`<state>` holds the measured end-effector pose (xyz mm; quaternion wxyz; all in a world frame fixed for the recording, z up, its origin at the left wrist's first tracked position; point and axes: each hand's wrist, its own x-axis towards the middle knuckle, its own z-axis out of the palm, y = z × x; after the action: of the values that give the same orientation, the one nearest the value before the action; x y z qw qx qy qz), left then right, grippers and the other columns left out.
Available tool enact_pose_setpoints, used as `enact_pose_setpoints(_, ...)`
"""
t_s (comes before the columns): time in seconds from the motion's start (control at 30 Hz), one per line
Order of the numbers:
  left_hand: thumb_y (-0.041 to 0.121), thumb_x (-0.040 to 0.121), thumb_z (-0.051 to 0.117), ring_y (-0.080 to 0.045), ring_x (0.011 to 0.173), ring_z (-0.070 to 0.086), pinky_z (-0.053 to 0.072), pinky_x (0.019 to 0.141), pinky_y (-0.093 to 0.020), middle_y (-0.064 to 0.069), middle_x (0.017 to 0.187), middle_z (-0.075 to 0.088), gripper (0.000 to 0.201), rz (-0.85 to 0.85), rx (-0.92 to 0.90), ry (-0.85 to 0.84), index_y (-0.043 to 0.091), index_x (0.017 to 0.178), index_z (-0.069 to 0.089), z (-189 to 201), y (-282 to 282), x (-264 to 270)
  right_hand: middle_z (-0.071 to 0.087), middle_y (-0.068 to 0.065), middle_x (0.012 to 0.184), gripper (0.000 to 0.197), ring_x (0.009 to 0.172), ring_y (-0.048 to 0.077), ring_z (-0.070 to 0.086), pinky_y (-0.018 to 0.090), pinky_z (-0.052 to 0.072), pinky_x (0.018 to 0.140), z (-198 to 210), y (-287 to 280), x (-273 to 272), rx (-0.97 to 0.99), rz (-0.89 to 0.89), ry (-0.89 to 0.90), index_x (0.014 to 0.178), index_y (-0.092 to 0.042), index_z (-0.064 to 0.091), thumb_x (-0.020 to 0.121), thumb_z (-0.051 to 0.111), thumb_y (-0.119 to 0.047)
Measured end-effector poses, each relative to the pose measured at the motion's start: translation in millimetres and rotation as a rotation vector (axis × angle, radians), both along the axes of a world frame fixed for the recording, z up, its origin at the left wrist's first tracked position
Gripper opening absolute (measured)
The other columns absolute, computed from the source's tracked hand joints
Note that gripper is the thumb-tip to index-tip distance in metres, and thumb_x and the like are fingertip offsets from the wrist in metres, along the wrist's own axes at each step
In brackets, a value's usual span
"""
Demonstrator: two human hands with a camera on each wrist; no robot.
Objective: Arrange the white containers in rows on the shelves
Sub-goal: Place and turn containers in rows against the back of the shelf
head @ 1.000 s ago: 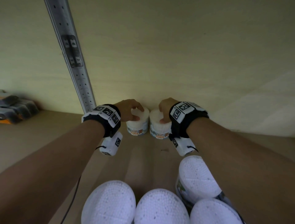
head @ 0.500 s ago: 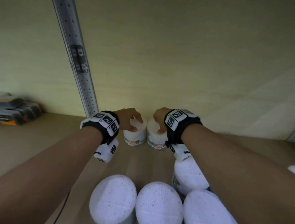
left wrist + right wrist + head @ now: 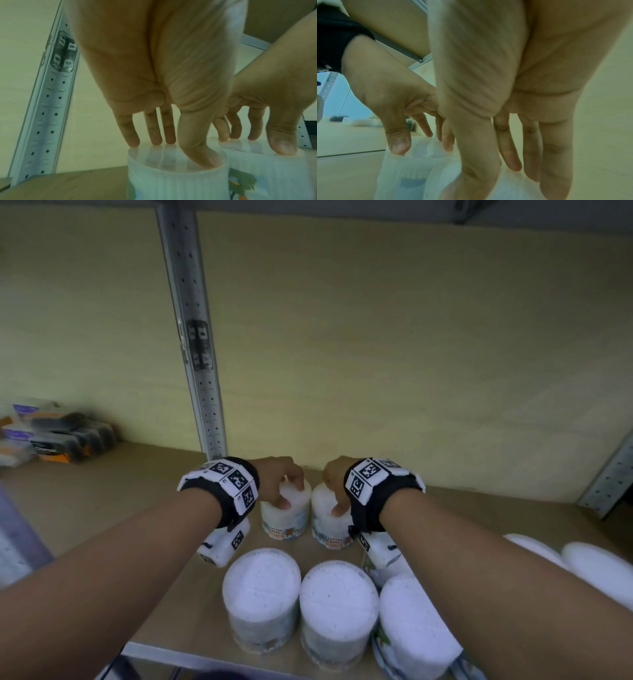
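- You face a tan wooden shelf [image 3: 102, 508] backed by a pale yellow wall [image 3: 394, 354], with a perforated grey metal upright [image 3: 195, 344] rising at 11 o'clock.
- Dark packaged goods [image 3: 58, 436] sit on the shelf far off at 9 o'clock.
- Your left hand [image 3: 279, 482] grips the top of one white container [image 3: 286, 515]; your right hand [image 3: 337, 486] grips the top of its neighbour [image 3: 329, 525]. The two stand upright, just beside each other, near the wall.
- Three more white containers [image 3: 339, 607] line the shelf's front edge at 6 o'clock; others show blurred at 3 o'clock.
- Compared with half a second ago, both hands keep the same grips, while the view has pulled back, showing the shelf's front rail and the shelf above.
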<state>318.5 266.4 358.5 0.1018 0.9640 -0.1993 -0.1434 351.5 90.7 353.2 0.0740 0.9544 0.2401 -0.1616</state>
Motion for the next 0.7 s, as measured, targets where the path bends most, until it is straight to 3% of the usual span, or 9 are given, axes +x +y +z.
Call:
enact_pose_setpoints(0.07,0.022,0.082,0.072,-0.022,0.120,0.048,0.037,0.089,-0.024,-0.005,0.131,0.046,0.045,-0.019,0.011,-0.001,0.017,0.123,0.056,2.6,-0.3,-9.9,0.029,-0.005,0.056,0.049,0.047,0.009,0.025,0.023,0.030,0.056,-7.0,-2.2,-4.0,-0.057,0.031,-0.034,0.055,-0.018,0.028,0.086,0.067,-0.020)
enact_pose_setpoints(0.13,0.023,0.082,0.072,-0.017,0.111,0.049,0.036,0.085,-0.021,-0.003,0.131,0.047,0.045,-0.036,0.028,-0.008,0.018,0.123,0.055,5.5,-0.5,-20.3,0.031,-0.004,0.055,0.041,0.047,0.016,0.030,0.020,0.027,0.052,-19.0,-3.7,-2.5,-0.101,0.046,-0.082,0.058,-0.018,0.033,0.074,0.070,-0.025)
enact_pose_setpoints(0.2,0.025,0.082,0.071,-0.010,0.102,0.045,0.035,0.078,-0.017,0.000,0.131,0.049,0.046,-0.052,0.056,-0.022,0.019,0.125,0.054,8.9,-1.6,-29.7,0.040,-0.006,0.058,0.029,0.057,0.019,0.045,0.021,0.034,0.052,-22.3,1.1,1.2,-0.150,0.015,-0.056,0.063,-0.019,0.044,0.068,0.069,-0.031)
enact_pose_setpoints(0.27,0.025,0.083,0.071,-0.006,0.099,0.041,0.032,0.063,-0.013,0.002,0.128,0.050,0.046,-0.068,0.080,-0.040,0.019,0.125,0.054,11.6,-3.2,-38.5,0.052,-0.010,0.064,0.027,0.066,0.019,0.056,0.027,0.049,0.061,-26.4,4.6,8.3,-0.179,-0.064,-0.009,0.066,-0.024,0.054,0.058,0.071,-0.043)
enact_pose_setpoints(0.3,0.024,0.082,0.071,-0.006,0.099,0.041,0.031,0.062,-0.014,0.001,0.128,0.050,0.046,-0.074,0.074,-0.042,0.017,0.125,0.055,11.1,-3.8,-41.2,0.055,-0.013,0.067,0.031,0.068,0.017,0.058,0.030,0.054,0.067,-29.5,3.8,9.0,-0.167,-0.086,0.002,0.067,-0.027,0.056,0.050,0.071,-0.049)
enact_pose_setpoints(0.4,0.020,0.081,0.073,-0.008,0.099,0.042,0.032,0.078,-0.017,-0.003,0.129,0.051,0.045,-0.066,0.060,-0.036,0.015,0.123,0.056,10.9,-5.2,-51.7,0.059,-0.014,0.072,0.050,0.066,0.011,0.058,0.031,0.053,0.073,-38.5,4.4,10.6,-0.157,-0.096,0.034,0.070,-0.031,0.058,0.036,0.065,-0.066)
enact_pose_setpoints(0.5,0.019,0.080,0.073,-0.012,0.100,0.044,0.035,0.081,-0.021,-0.004,0.130,0.051,0.044,-0.047,0.051,-0.018,0.015,0.121,0.056,9.7,-5.2,-60.1,0.067,-0.003,0.077,0.081,0.068,0.023,0.064,0.040,0.057,0.071,-66.4,5.1,24.4,-0.154,-0.084,0.021,0.081,-0.023,0.064,0.026,0.051,-0.081)
enact_pose_setpoints(0.63,0.016,0.080,0.072,-0.021,0.115,0.052,0.035,0.082,-0.022,-0.005,0.128,0.052,0.043,-0.043,0.032,-0.021,0.013,0.120,0.057,7.8,-3.8,-66.6,0.065,-0.003,0.072,0.087,0.061,0.025,0.063,0.044,0.056,0.065,-102.8,-7.8,45.2,-0.078,-0.088,-0.044,0.076,-0.031,0.051,0.014,0.049,-0.091)
enact_pose_setpoints(0.7,0.016,0.080,0.072,-0.022,0.117,0.051,0.034,0.081,-0.021,-0.004,0.128,0.053,0.042,-0.041,0.035,-0.023,0.013,0.120,0.058,7.9,-3.4,-70.3,0.065,-0.005,0.070,0.089,0.059,0.024,0.064,0.044,0.057,0.063,-98.1,-11.1,37.2,-0.042,-0.136,-0.047,0.074,-0.033,0.044,0.008,0.054,-0.092)
